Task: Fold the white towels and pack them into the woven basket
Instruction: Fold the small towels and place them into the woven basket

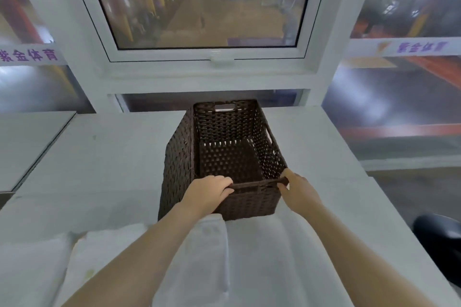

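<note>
Left hand (pixel 209 190) curled over near rim of dark brown woven basket (pixel 225 154), fingers hooked inside at left end of that rim; right hand (pixel 298 188) gripping same rim at right near corner, thumb on top edge. Basket upright on white table (pixel 112 157), below white-framed window (pixel 207 7), interior bare, near wall just touching white towels (pixel 204 252). Towels lying folded and stacked along near table edge, under both forearms; dark rounded object (pixel 439 237) at far right, not identifiable.
</note>
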`<state>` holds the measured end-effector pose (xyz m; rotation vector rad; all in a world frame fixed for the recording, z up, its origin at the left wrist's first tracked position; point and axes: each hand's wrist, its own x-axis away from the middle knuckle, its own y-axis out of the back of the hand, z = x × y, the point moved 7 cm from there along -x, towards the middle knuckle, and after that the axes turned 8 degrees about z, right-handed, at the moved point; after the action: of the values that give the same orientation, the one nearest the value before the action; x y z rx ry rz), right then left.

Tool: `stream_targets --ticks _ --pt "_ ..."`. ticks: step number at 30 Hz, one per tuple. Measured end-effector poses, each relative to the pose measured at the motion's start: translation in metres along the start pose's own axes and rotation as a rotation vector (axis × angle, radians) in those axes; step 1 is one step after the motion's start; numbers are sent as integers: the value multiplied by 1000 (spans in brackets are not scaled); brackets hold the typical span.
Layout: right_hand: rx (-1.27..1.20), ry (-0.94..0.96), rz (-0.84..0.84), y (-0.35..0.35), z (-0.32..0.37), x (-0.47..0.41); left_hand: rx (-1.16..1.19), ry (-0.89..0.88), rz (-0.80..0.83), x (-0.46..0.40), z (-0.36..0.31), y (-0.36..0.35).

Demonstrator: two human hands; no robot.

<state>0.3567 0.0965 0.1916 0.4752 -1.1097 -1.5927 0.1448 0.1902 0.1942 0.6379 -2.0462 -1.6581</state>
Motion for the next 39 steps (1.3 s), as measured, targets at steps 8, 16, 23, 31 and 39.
stream_targets --ticks 8,16,23,31,39 --pt "-403 -152 -172 38 -90 83 2 -83 -8 -22 -118 -23" --pt "-580 -256 -336 56 -167 155 -56 -200 -122 -19 -225 -52" --pt "-599 -322 -467 63 -209 197 -115 -227 -201 -3 -293 -63" --pt "-602 -349 -505 57 -228 202 -60 -221 -186 2 -305 -68" --pt "-67 -314 -669 76 -185 202 232 -331 -195 16 -282 -48"
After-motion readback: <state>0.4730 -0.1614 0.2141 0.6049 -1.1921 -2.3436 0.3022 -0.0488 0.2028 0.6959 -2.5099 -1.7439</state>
